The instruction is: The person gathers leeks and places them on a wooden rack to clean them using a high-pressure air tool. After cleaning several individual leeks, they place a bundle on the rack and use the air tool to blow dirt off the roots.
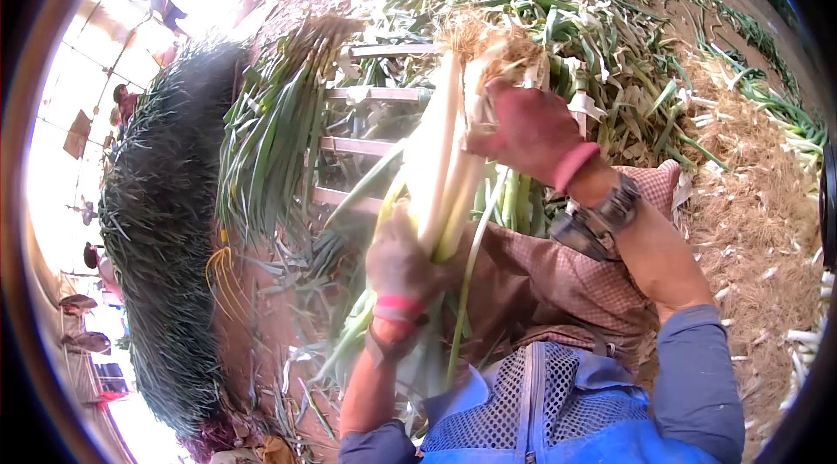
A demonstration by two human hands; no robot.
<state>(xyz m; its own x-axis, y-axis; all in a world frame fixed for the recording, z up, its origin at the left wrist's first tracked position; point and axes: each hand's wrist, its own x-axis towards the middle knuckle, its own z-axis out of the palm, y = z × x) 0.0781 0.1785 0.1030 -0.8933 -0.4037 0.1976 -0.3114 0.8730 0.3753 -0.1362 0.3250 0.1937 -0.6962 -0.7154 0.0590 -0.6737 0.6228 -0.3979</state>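
Observation:
Several thick white leeks (440, 142) slant across the middle of the view, with their brown, hairy roots (488, 39) pointing away from me. My left hand (401, 259), in a soiled glove, is closed around the lower stalks where white turns to green. The green leaves trail down beneath it, blurred. My right hand (532, 128), in a red glove, is at the right side of the stalks near the root end. Its fingers curl against the leeks, smeared somewhat by motion.
A metal rack (370, 95) carries a bundle of green-topped leeks (283, 115) on its left. Beyond it lies a long dark-green leek pile (161, 246). Loose leaves (602, 37) heap at the back right; roots and trimmings (741, 194) cover the right side. People stand at far left.

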